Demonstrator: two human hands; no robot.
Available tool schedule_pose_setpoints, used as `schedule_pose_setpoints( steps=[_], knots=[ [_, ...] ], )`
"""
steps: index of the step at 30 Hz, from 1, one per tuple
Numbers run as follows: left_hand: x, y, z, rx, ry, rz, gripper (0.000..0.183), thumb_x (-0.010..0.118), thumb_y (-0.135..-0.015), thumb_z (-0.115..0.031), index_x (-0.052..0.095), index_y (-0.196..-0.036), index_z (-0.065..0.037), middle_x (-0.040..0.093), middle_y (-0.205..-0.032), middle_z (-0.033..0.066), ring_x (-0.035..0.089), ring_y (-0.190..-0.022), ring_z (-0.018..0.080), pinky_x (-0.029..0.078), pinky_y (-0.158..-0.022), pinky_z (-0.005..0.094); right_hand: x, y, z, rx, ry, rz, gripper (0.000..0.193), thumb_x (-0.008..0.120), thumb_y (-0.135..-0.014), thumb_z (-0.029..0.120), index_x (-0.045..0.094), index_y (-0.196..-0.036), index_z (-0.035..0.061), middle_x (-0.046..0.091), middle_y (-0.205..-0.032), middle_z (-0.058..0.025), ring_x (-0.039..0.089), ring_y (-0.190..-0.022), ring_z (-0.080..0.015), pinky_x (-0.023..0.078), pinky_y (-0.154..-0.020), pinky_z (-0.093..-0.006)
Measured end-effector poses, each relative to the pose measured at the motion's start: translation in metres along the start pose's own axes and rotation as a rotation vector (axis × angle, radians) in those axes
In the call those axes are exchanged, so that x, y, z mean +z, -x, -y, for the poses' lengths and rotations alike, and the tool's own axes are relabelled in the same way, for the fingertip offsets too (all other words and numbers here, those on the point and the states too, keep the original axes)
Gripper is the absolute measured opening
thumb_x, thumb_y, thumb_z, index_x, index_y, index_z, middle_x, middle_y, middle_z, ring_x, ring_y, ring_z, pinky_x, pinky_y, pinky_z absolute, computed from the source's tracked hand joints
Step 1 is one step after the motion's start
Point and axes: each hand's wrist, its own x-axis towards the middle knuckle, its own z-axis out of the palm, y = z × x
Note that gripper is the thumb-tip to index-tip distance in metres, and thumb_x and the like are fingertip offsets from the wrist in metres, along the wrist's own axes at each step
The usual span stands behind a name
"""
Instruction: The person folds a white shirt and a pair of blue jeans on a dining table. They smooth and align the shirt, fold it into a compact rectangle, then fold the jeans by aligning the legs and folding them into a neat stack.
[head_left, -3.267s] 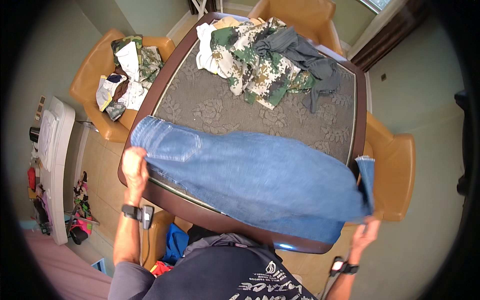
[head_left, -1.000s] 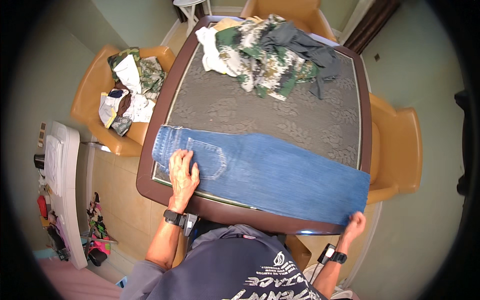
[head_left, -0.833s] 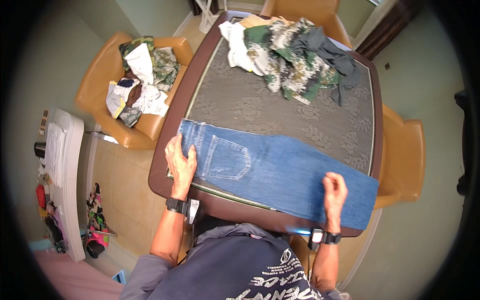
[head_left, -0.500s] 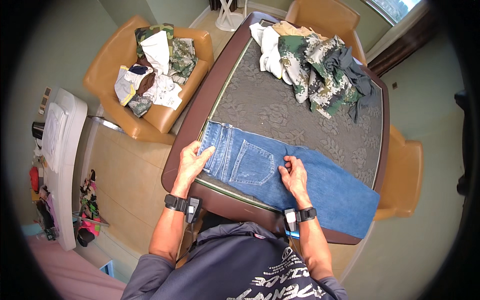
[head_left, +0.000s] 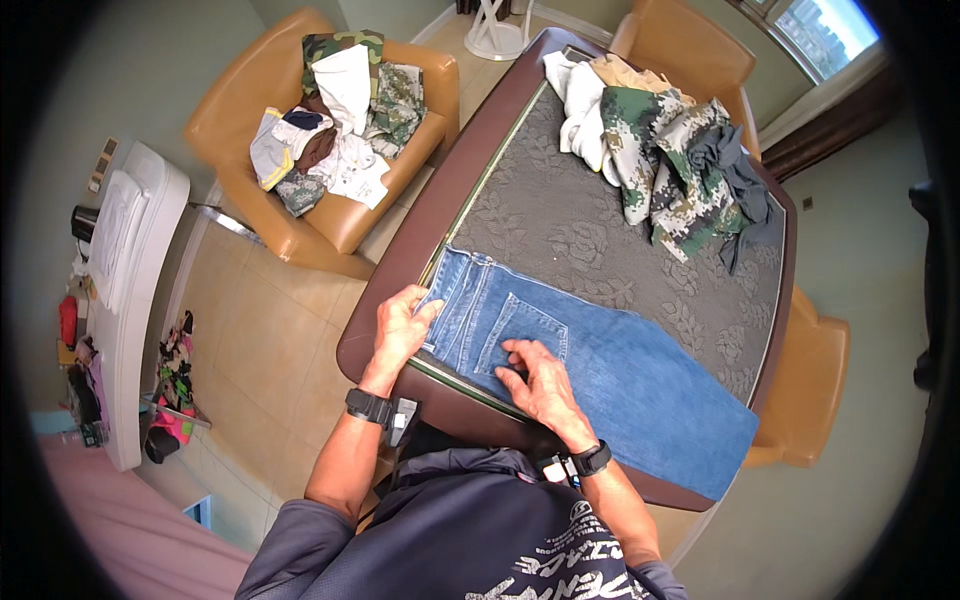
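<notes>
From the head view, a pair of blue jeans lies flat across the near half of the surface, waistband toward the person's left and legs running off to the right corner; the left hand rests on the waistband corner at the surface's edge, fingers curled lightly over the denim and pinning rather than gripping it; the right hand lies spread, palm down, just below the back pocket, holding nothing; the denim looks thick and fairly heavy yet limp, likely to sag if lifted by one point, so the waistband and the hems seem the firmest places to take hold; at the far end of the surface sits a heap of camouflage clothing with a white garment beside it, well apart from the jeans; a tan armchair to the left holds more mixed clothes.
</notes>
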Motion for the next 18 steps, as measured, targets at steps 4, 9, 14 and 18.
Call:
schedule_pose_setpoints(
  steps=[4,9,14,18],
  knots=[
    [-0.004,0.007,-0.009,0.039,-0.007,-0.045,0.019,0.078,-0.082,-0.016,0.069,-0.091,-0.001,0.067,-0.077,0.0120,0.061,-0.065,0.0228,0.051,-0.064,0.0332,-0.006,-0.021,-0.006,-0.136,-0.015,-0.124,0.044,0.075,-0.081,0.009,0.060,-0.122,0.0096,0.062,-0.090,-0.0114,0.065,-0.081,-0.0280,0.055,-0.073,-0.0386],
    [0.002,0.022,-0.004,0.066,-0.463,-0.131,0.034,0.078,-0.084,-0.022,0.067,-0.108,-0.002,0.067,-0.100,0.0155,0.068,-0.092,0.0281,0.052,-0.076,0.0401,0.009,-0.039,-0.043,0.100,-0.173,0.022,0.045,0.075,-0.082,0.007,0.057,-0.123,0.0107,0.060,-0.085,-0.0040,0.060,-0.069,-0.0172,0.052,-0.064,-0.0326],
    [-0.001,0.022,-0.015,0.035,-0.277,0.002,0.054,0.083,-0.078,-0.031,0.064,-0.116,0.002,0.067,-0.106,0.0221,0.065,-0.100,0.0388,0.052,-0.087,0.0444,-0.018,-0.025,-0.058,-0.026,-0.244,-0.385,0.040,0.070,-0.088,0.006,0.055,-0.126,0.0042,0.063,-0.084,-0.0028,0.060,-0.074,-0.0121,0.052,-0.065,-0.0275],
    [-0.003,0.014,-0.001,-0.110,-0.059,0.082,0.053,0.085,-0.076,-0.026,0.064,-0.113,0.006,0.071,-0.101,0.0221,0.070,-0.094,0.0346,0.054,-0.085,0.0403,-0.069,-0.021,-0.106,0.506,-0.948,-0.526,0.039,0.062,-0.093,0.006,0.051,-0.130,0.0008,0.069,-0.086,-0.0080,0.067,-0.072,-0.0157,0.054,-0.060,-0.0283]
  ],
)
